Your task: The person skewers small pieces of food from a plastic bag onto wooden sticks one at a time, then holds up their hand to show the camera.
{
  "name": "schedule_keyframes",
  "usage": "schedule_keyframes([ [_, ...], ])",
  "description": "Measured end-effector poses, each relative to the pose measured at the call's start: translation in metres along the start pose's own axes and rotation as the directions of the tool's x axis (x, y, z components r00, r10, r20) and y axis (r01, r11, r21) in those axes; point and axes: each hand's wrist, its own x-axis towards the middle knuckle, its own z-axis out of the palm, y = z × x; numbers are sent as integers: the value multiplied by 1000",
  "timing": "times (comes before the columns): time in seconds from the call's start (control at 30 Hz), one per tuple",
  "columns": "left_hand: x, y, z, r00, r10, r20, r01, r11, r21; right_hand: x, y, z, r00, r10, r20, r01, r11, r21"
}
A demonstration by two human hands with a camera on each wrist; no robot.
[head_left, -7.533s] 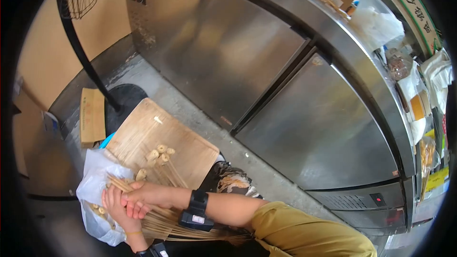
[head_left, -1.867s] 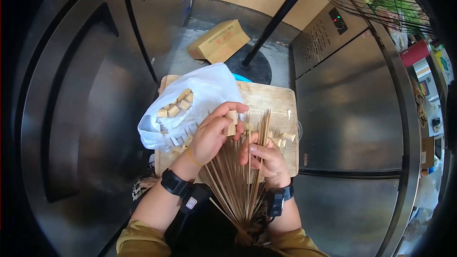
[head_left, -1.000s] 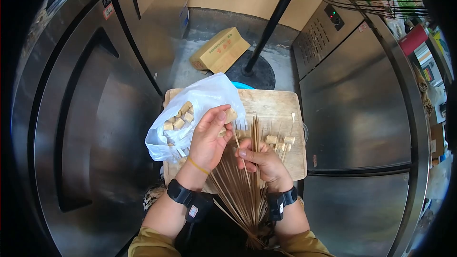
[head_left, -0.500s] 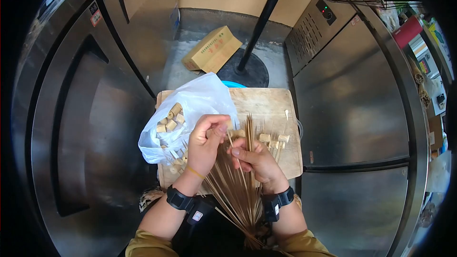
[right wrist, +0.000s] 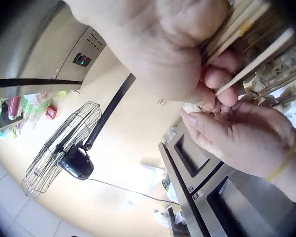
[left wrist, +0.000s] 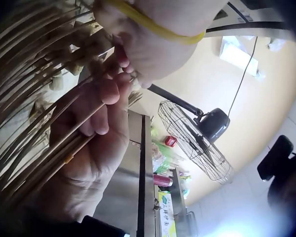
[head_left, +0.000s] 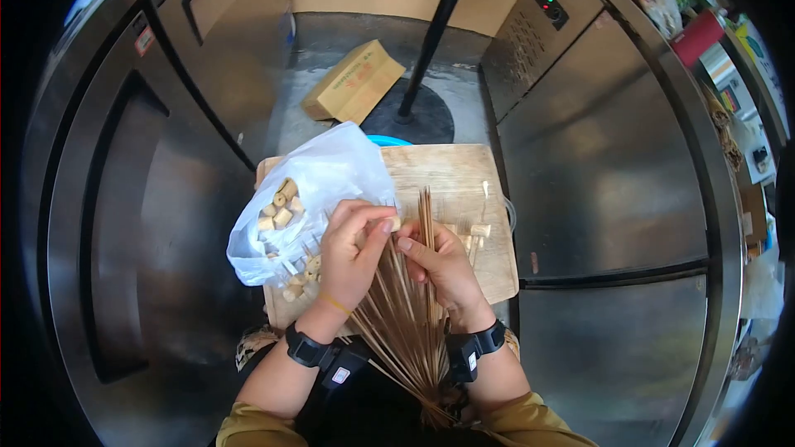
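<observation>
My left hand (head_left: 346, 250), with a yellow band at its wrist, pinches a pale, short cylindrical food piece (head_left: 396, 223) between thumb and fingers. Just to its right, my right hand (head_left: 449, 271) grips a bundle of bamboo skewers (head_left: 426, 228) pointing up. In the right wrist view, one skewer (right wrist: 256, 61) runs between the right fingers toward the piece, whose pale edge shows at the left fingertips. The two hands meet there, hiding the skewer's tip. Many more skewers (head_left: 406, 339) fan out below the hands. Several skewered pieces (head_left: 480, 231) lie on the wooden board (head_left: 439, 167).
A white plastic bag (head_left: 339, 170) with loose pieces (head_left: 281, 217) inside lies on the board's left. Steel fridge doors (head_left: 613, 174) flank both sides. Behind the board are a cardboard box (head_left: 356, 83) and a fan's round base (head_left: 426, 122).
Earlier the hands overlapped at the bag; then the left hand held two pieces and the right gripped skewers. Over the last second the hands came together, bringing piece and skewer close.
</observation>
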Motion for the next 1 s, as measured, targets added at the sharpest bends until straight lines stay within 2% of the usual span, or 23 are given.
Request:
schedule_keyframes([
  [0.03,2,-2,1,997,75,0,-75,994,83,-2,-1,-2,1000,-17,10,16,999,33],
  [0.07,2,-5,1,996,85,13,-86,987,132,-6,-6,-7,999,-47,1,47,997,58],
  [0.1,1,-9,2,994,106,37,-111,981,161,-11,-10,-12,999,-3,40,-2,993,115],
  [0.13,0,-3,6,998,50,45,-56,988,145,-16,-11,-15,998,28,64,-38,985,166],
  [0.17,3,-4,5,993,103,61,-113,976,189,-15,-11,-19,987,-9,161,-26,976,218],
  [0.2,4,-5,5,992,84,96,-98,982,164,-7,3,-30,937,-103,335,-4,953,304],
  [0.23,4,-8,5,991,49,127,-70,984,161,-4,4,-32,902,-140,409,24,961,275],
  [0.27,3,-4,10,993,57,105,-73,985,153,-9,2,-25,946,49,321,-154,938,312],
  [0.3,2,-22,6,986,73,149,-93,987,133,-6,6,-21,925,56,376,-202,910,362],
  [0.33,1,-17,12,994,-28,108,28,1000,7,-3,12,-19,907,49,419,-246,868,431],
  [0.4,0,-9,8,961,-272,52,276,935,-224,-2,12,-13,914,-20,404,-186,866,465],
  [0.43,0,-17,2,967,-217,133,253,874,-415,2,14,-14,926,-8,378,-167,888,429],
  [0.5,4,-31,-8,964,-75,257,245,634,-733,7,19,-18,946,20,323,-141,924,357],
  [0.6,4,-34,-3,969,-184,162,245,694,-677,6,18,-17,953,-65,295,0,977,212],
  [0.63,5,-35,-4,978,-111,177,201,724,-659,3,16,-14,961,-73,265,28,985,171],
  [0.67,5,-35,0,978,-129,166,207,729,-652,2,15,-14,968,-67,243,26,985,169],
  [0.83,4,-31,1,965,-210,156,261,738,-623,6,22,-14,973,-90,214,47,979,200],
  [1.0,4,-45,-7,947,-294,131,309,718,-624,6,26,-8,987,-121,103,80,940,331],
])
